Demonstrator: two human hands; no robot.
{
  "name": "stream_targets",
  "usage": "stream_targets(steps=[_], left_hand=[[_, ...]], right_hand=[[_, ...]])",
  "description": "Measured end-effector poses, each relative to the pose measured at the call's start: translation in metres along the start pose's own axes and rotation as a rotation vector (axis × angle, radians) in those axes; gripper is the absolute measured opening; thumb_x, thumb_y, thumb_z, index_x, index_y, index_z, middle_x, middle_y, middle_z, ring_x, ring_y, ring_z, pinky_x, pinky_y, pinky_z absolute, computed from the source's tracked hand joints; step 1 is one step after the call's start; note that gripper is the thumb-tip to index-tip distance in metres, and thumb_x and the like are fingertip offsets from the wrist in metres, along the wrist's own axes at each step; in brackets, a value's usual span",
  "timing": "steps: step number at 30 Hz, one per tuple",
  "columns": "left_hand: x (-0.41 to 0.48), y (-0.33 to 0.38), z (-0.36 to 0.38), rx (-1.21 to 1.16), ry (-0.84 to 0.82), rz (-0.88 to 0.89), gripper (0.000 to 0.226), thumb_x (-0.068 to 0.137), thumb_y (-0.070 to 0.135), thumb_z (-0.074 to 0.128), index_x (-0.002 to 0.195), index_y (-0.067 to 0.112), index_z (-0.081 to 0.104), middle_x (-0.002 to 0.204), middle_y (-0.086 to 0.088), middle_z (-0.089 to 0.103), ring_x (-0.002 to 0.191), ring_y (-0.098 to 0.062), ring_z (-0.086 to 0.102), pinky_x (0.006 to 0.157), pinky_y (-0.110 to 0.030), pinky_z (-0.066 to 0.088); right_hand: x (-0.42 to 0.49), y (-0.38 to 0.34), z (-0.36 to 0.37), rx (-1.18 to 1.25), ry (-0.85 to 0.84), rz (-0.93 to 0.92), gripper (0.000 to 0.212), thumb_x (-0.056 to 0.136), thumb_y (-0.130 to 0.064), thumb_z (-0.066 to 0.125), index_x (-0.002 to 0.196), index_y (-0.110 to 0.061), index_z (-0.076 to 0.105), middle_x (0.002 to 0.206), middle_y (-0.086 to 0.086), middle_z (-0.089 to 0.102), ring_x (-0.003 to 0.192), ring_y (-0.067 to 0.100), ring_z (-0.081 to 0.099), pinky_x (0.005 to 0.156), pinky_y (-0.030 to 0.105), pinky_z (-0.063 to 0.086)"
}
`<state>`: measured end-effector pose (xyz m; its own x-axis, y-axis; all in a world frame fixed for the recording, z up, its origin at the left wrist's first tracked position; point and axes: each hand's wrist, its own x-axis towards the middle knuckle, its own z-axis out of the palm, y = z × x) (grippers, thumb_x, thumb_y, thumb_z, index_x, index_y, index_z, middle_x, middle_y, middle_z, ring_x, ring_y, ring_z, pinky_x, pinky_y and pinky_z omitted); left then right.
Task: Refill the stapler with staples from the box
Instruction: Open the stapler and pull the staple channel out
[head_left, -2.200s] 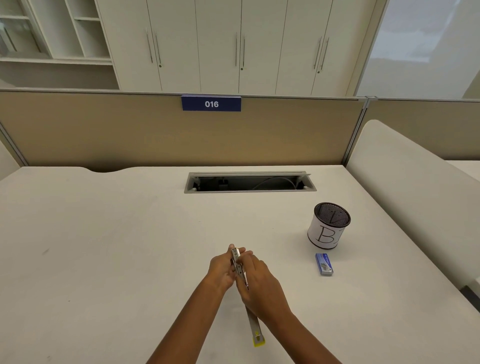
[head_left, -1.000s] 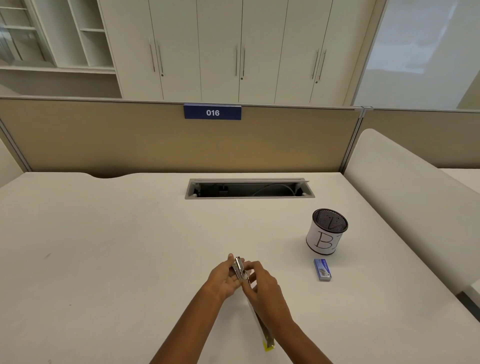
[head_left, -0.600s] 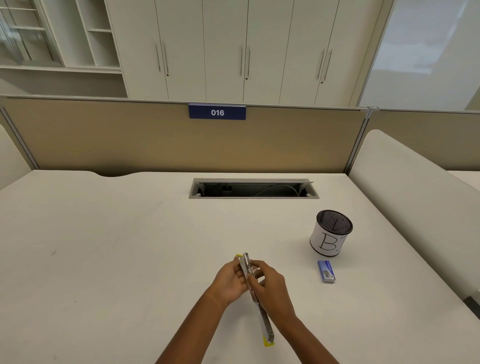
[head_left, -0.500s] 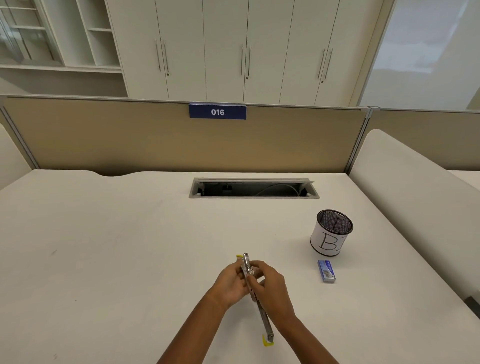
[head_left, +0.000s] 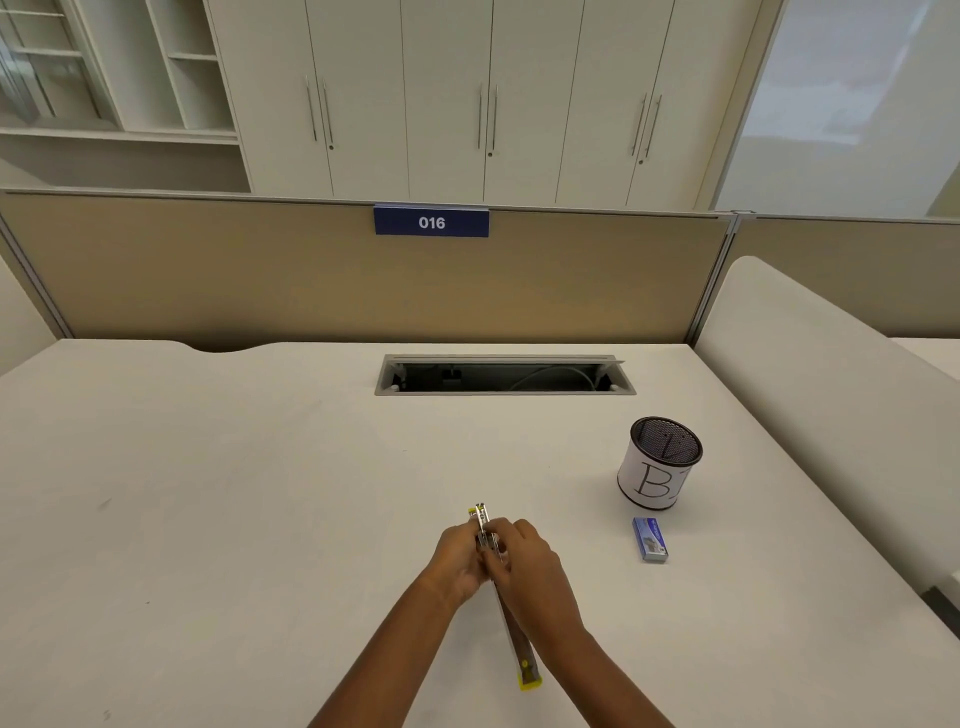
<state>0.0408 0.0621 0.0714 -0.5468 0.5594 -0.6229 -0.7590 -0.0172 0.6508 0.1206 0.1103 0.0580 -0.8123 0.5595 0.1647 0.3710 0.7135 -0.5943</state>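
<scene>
stapler (head_left: 517, 644): unfolded long, silver, yellow tips | left hand (head_left: 456, 560), right hand (head_left: 537, 569): both gripping it

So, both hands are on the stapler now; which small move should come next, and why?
Probably the right hand should let go and reach to the blue staple box, which lies untouched on the table beside the mesh cup. The left hand can hold the opened stapler alone; no staples show in either hand.

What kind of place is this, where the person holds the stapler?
Probably an office workstation: a partition carrying a numbered sign, a cable hatch cut into the desk, and tall cabinets behind.
</scene>
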Motion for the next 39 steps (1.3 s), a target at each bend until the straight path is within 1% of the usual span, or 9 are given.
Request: stream_targets(steps=[6, 8, 12, 18, 22, 26, 30, 36, 39], left_hand=[[0.004, 0.0, 0.006, 0.123, 0.062, 0.083, 0.035, 0.097, 0.01, 0.04, 0.067, 0.003, 0.056, 0.057, -0.009, 0.057, 0.053, -0.019, 0.055, 0.042, -0.021, 0.047], [0.005, -0.001, 0.008, 0.133, 0.067, 0.09, 0.035, 0.096, 0.008, 0.041, 0.065, 0.004, 0.056, 0.057, -0.01, 0.057, 0.052, -0.019, 0.056, 0.049, -0.023, 0.045], [0.007, 0.004, 0.001, 0.085, 0.112, 0.116, 0.037, 0.096, 0.003, 0.037, 0.061, 0.003, 0.051, 0.033, -0.005, 0.057, 0.037, -0.018, 0.057, 0.038, -0.019, 0.045], [0.012, 0.021, -0.013, 0.027, 0.036, 0.118, 0.036, 0.101, 0.02, 0.03, 0.08, 0.0, 0.051, 0.079, -0.018, 0.062, 0.065, -0.028, 0.062, 0.044, -0.026, 0.055], [0.014, 0.019, -0.014, -0.003, -0.009, 0.11, 0.038, 0.101, 0.023, 0.03, 0.084, -0.001, 0.053, 0.085, -0.019, 0.062, 0.072, -0.032, 0.063, 0.074, -0.042, 0.051], [0.016, 0.016, -0.012, -0.044, -0.037, 0.076, 0.037, 0.101, 0.022, 0.031, 0.085, -0.001, 0.054, 0.085, -0.019, 0.063, 0.047, -0.024, 0.069, 0.053, -0.035, 0.057], [0.021, 0.015, -0.014, -0.046, -0.044, 0.073, 0.038, 0.101, 0.024, 0.032, 0.085, -0.001, 0.056, 0.087, -0.018, 0.063, 0.068, -0.03, 0.067, 0.064, -0.037, 0.054], [0.026, 0.015, -0.015, -0.095, -0.031, 0.072, 0.025, 0.099, 0.015, 0.04, 0.084, 0.002, 0.055, 0.087, -0.019, 0.062, 0.079, -0.031, 0.06, 0.072, -0.041, 0.049], [0.026, 0.014, -0.014, -0.124, -0.059, 0.095, 0.023, 0.098, 0.012, 0.042, 0.085, 0.003, 0.058, 0.089, -0.019, 0.062, 0.082, -0.032, 0.061, 0.082, -0.044, 0.046]], right_hand=[[0.004, -0.004, -0.001, 0.017, 0.002, 0.005, 0.02, 0.095, -0.022, 0.043, 0.112, -0.014, 0.049, 0.09, -0.001, 0.049, 0.068, 0.011, 0.044, 0.048, 0.012, 0.033], [0.003, -0.005, -0.003, 0.027, 0.002, 0.009, 0.018, 0.095, -0.023, 0.043, 0.109, -0.013, 0.048, 0.086, -0.004, 0.044, 0.066, 0.013, 0.043, 0.048, 0.014, 0.033], [-0.006, -0.008, -0.003, 0.088, -0.005, -0.049, 0.018, 0.094, -0.023, 0.046, 0.108, -0.013, 0.049, 0.092, 0.0, 0.054, 0.07, 0.014, 0.049, 0.062, 0.023, 0.043], [-0.015, -0.009, -0.002, 0.169, -0.039, 0.003, 0.007, 0.094, -0.021, 0.044, 0.087, -0.017, 0.044, 0.091, 0.006, 0.065, 0.083, 0.026, 0.061, 0.078, 0.041, 0.053], [-0.014, -0.007, -0.007, 0.212, -0.059, -0.029, 0.007, 0.091, -0.025, 0.049, 0.093, -0.021, 0.043, 0.088, -0.011, 0.06, 0.079, 0.018, 0.063, 0.076, 0.035, 0.055], [-0.009, -0.005, -0.01, 0.293, -0.082, 0.019, 0.02, 0.092, -0.024, 0.05, 0.092, -0.039, 0.038, 0.088, -0.009, 0.06, 0.069, 0.012, 0.063, 0.067, 0.025, 0.054], [-0.01, 0.005, -0.012, 0.334, -0.093, 0.067, 0.016, 0.093, -0.009, 0.041, 0.1, -0.021, 0.048, 0.084, 0.006, 0.067, 0.073, 0.025, 0.065, 0.075, 0.043, 0.054], [-0.02, 0.015, -0.018, 0.22, -0.264, -0.072, 0.046, 0.085, 0.006, 0.045, 0.118, -0.026, 0.049, 0.104, -0.011, 0.057, 0.079, 0.008, 0.056, 0.072, 0.009, 0.045], [-0.023, 0.017, -0.019, 0.112, -0.307, -0.167, 0.043, 0.087, -0.003, 0.052, 0.123, -0.026, 0.047, 0.121, -0.006, 0.053, 0.096, 0.009, 0.057, 0.083, 0.018, 0.049]])
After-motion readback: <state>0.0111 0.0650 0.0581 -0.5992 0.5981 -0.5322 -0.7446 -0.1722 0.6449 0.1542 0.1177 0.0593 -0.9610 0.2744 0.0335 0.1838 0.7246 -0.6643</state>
